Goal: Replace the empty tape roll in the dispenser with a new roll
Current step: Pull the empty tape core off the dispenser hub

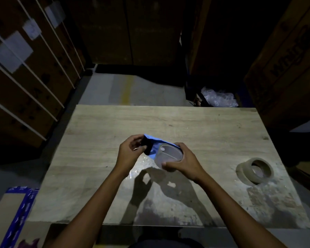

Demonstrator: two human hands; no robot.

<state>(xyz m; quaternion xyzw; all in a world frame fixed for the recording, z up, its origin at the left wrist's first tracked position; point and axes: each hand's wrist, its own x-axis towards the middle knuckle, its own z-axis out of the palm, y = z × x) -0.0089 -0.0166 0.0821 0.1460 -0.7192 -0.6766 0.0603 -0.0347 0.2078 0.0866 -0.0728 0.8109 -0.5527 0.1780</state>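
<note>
Evidently the swap is at its first half: both hands hold the blue dispenser (155,140) up over the middle of the bench (204,126), clear of its surface. The left hand (131,151) pinches the dark handle end, fingers curled round it. The right hand (183,160) wraps fingers and thumb about a pale, thin-walled ring (160,159) sitting at the dispenser's hub. With so little wall to it, that ring looks like the spent core, though the dim light makes it hard to be sure. A thicker brown tape roll (242,170) lies flat on the bench well to the right, apart from both hands; I take it for the replacement. The next move, as I judge it, calls for drawing the ring straight off the hub while the left hand steadies the body. After that comes setting the ring down and reaching right for the brown roll.
</note>
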